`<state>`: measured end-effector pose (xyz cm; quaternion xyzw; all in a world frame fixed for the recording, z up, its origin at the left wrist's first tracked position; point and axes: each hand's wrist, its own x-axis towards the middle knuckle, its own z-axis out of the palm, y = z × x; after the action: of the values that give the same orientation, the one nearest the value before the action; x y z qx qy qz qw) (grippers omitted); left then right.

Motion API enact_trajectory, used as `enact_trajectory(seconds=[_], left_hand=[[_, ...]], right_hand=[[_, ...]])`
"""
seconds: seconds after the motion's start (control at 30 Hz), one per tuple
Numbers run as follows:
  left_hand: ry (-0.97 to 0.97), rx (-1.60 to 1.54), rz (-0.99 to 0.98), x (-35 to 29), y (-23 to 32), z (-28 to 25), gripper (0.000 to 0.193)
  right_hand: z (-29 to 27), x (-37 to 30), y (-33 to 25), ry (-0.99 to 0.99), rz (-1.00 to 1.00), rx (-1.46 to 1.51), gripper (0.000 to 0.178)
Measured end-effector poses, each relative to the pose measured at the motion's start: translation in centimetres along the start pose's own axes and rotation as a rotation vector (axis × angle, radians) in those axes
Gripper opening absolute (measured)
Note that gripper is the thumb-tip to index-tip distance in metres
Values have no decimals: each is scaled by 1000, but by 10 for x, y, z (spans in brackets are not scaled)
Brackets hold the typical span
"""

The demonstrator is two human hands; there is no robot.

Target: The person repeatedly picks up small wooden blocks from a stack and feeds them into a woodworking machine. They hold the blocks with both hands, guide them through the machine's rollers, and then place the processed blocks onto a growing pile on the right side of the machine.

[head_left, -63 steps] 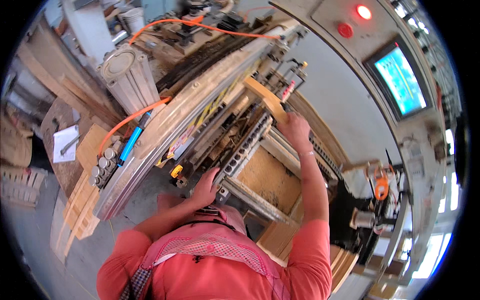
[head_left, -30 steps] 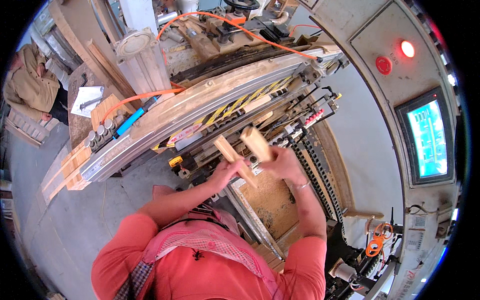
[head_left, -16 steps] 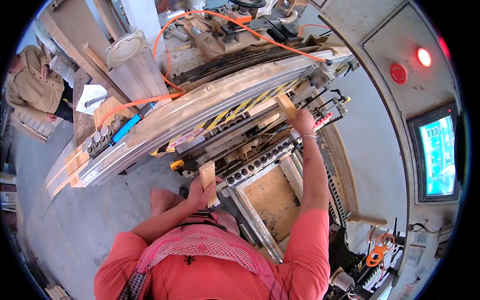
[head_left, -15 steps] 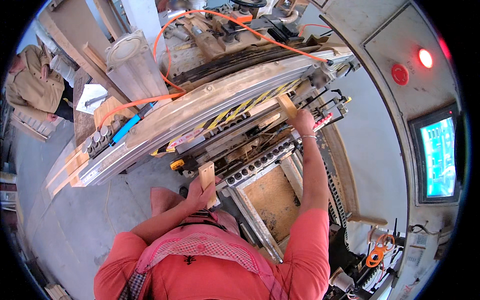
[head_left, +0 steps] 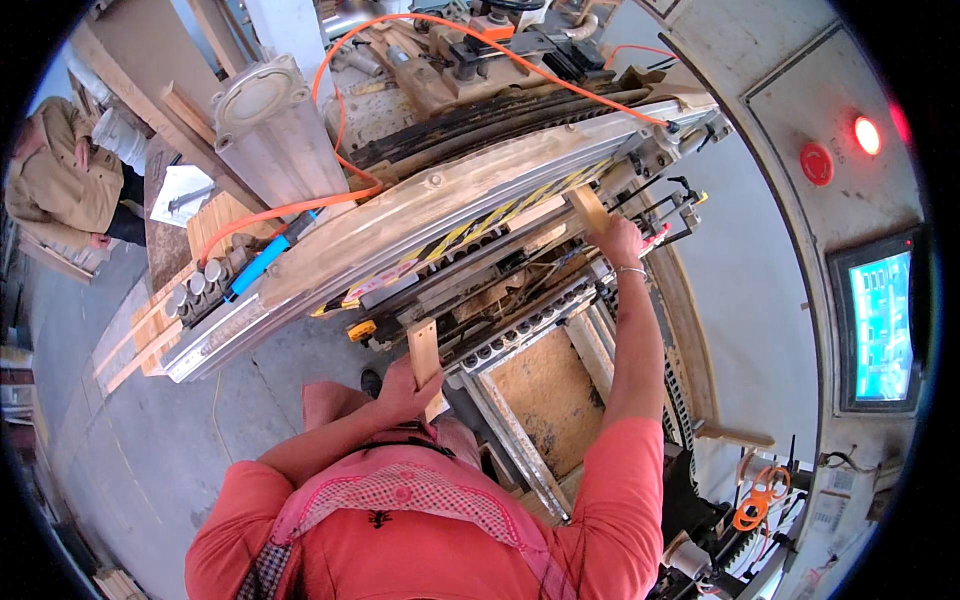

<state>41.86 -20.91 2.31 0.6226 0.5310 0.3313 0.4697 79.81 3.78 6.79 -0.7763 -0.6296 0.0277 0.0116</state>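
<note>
My left hand (head_left: 407, 388) is closed round a short wooden board (head_left: 424, 350), held upright close to my waist; small dark holes show near its top end. Farther out to the right, my right hand (head_left: 617, 241) grips the near end of another wooden board (head_left: 587, 208). That board slants over the machine's rails, below the striped guard strip (head_left: 480, 225). A row of round black knobs (head_left: 512, 334) runs along the machine's near rail, between my two hands. My fingertips on the right are partly hidden by the hand itself.
A long beam (head_left: 430, 182) with an orange hose (head_left: 340, 130) crosses ahead. To the right stands a control panel with a lit screen (head_left: 879, 328), a red button (head_left: 817, 164) and a red lamp (head_left: 867, 135). At far left is another person (head_left: 70, 180). A dusty tray (head_left: 545, 395) lies below.
Both hands still hold their boards, with little movement between the frames. The view has shifted slightly. The board in my left hand sits a bit more upright.
</note>
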Motion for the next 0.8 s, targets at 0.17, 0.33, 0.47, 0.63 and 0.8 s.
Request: enact_trajectory(seconds=[0.17, 0.33, 0.47, 0.63, 0.8], left_hand=[[19, -3, 54, 2, -9, 4, 25], [13, -37, 69, 6, 6, 2, 24], [-53, -79, 11, 1, -7, 5, 24], [-40, -111, 18, 1, -17, 7, 20], [-24, -151, -56, 1, -5, 6, 15]], right_hand=[[0, -3, 8, 54, -34, 32, 51], [-2, -14, -6, 81, 9, 0, 47], [4, -11, 1, 69, 17, -1, 48], [1, -12, -7, 39, 63, 35, 46], [-1, -10, -11, 27, 58, 65, 46]])
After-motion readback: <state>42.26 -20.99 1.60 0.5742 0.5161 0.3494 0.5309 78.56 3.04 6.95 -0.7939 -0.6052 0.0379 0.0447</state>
